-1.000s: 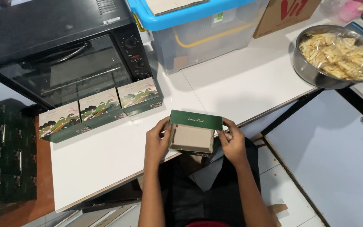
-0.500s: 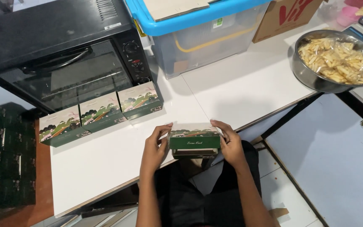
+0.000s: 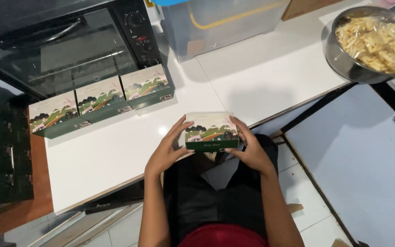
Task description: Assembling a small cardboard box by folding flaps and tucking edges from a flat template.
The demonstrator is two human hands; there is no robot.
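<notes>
Both hands clamp the small green printed box (image 3: 211, 131) at the white table's (image 3: 261, 82) near edge: left hand (image 3: 168, 150) at its 9 o'clock end, right hand (image 3: 248, 148) at 3 o'clock. Its long axis runs left-right between equally close palms. 3 matching boxes (image 3: 101, 98) line up at 10 o'clock.

Closed green landscape-printed box (image 3: 210, 131), level at the table's near edge.

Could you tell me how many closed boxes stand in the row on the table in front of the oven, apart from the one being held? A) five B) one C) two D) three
D: three boxes stand side by side before the oven, while a fourth box is held between the left hand and right hand.
</notes>
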